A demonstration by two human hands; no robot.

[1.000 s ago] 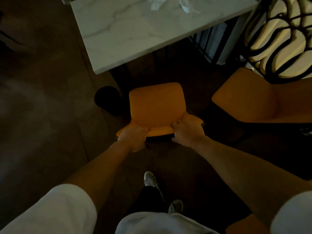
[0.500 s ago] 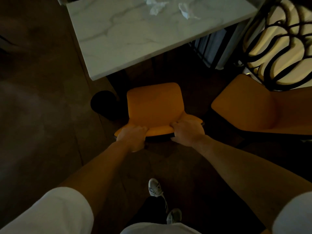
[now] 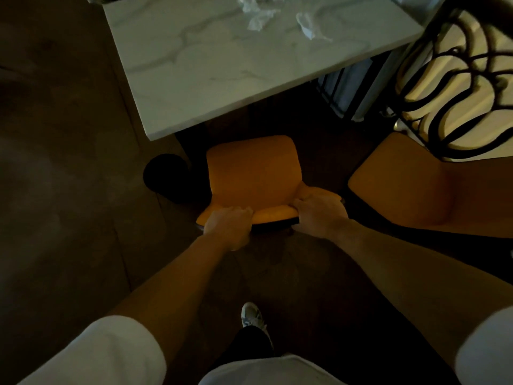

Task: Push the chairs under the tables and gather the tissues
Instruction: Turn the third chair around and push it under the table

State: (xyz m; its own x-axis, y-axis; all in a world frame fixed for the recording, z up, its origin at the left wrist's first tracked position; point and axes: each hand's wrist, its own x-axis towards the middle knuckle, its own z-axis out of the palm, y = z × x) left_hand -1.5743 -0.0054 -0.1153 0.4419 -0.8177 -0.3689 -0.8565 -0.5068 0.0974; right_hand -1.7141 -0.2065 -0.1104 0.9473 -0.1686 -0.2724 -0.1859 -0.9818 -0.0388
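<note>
left hand (image 3: 229, 227): arm outstretched, fingers curled in a grip | right hand (image 3: 319, 213): arm outstretched, fingers curled in a grip

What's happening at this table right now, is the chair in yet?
Not yet. A person grips the back of an orange chair with both hands, the left hand and the right hand curled over its top edge. The chair faces the marble table, but its seat is out in the open in front of the table edge. Crumpled tissues lie ungathered on the far part of the tabletop. A second orange chair stands off to the right.
</note>
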